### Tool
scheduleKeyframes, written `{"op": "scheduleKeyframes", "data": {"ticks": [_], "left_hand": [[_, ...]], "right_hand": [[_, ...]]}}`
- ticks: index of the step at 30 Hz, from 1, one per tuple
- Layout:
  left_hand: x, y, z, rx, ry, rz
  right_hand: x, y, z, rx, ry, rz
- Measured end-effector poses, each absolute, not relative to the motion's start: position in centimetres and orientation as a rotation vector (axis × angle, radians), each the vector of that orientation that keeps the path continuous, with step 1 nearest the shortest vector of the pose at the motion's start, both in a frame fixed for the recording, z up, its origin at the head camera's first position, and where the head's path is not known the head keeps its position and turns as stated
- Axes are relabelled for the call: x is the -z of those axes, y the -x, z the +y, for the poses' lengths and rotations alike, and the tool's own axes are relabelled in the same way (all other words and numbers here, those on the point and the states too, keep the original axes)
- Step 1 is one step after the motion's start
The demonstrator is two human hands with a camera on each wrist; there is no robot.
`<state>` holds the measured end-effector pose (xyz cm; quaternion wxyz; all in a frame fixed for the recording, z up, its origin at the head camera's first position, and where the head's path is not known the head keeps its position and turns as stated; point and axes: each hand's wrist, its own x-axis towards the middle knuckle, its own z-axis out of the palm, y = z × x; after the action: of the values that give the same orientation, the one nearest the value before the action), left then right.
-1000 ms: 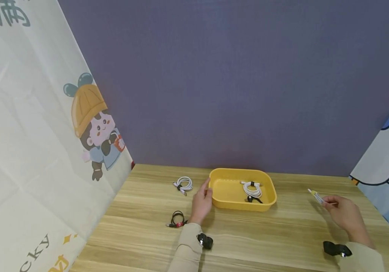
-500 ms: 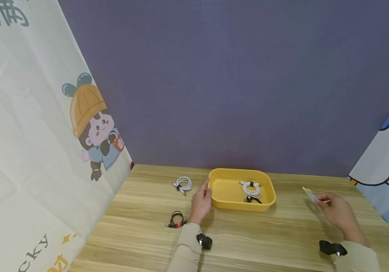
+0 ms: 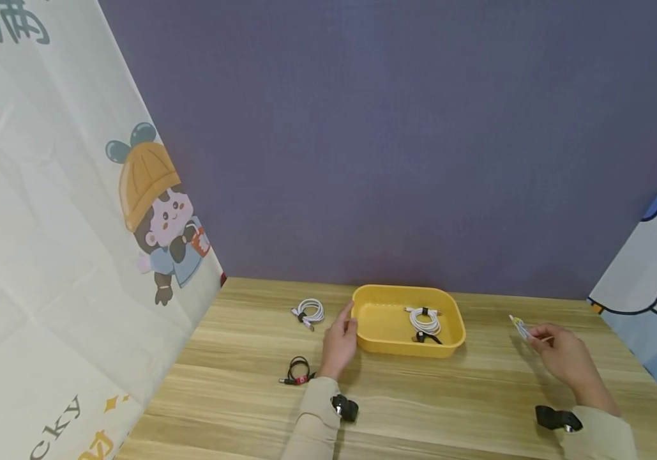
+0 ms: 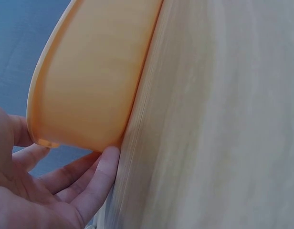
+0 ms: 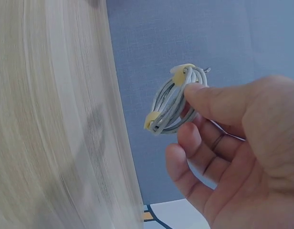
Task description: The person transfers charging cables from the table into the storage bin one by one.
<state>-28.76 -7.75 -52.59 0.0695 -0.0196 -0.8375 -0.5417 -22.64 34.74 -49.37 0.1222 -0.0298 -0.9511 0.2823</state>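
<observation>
Pale grained wooden tabletop point(image 3: 431, 390) under me, matte purple wall behind. My right hand point(image 3: 560, 358) pinches a coiled white cable with yellow ties point(image 5: 172, 102) between thumb and fingers, lifted off the wood. My left hand point(image 3: 339, 342) rests relaxed fingers against the smooth rounded wall of the yellow plastic tray point(image 3: 382, 345), where another white coil point(image 3: 424, 319) lies.

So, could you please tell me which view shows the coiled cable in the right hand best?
The right wrist view: the coiled cable fills it, yellow ties visible. The head view shows it tiny; the left wrist view misses it.
</observation>
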Motion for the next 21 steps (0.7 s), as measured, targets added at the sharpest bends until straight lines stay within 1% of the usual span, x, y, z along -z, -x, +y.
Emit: {"op": "scheduleKeyframes", "data": {"ticks": [11, 21], "left_hand": [[53.0, 28.9, -7.8, 1.610, 0.072, -2.512], [52.8, 28.8, -8.0, 1.640, 0.073, -2.518]], "right_hand": [[49.2, 22.9, 33.9, -0.821, 0.086, -2.807], [49.1, 23.0, 32.9, -0.818, 0.018, -2.772]]}}
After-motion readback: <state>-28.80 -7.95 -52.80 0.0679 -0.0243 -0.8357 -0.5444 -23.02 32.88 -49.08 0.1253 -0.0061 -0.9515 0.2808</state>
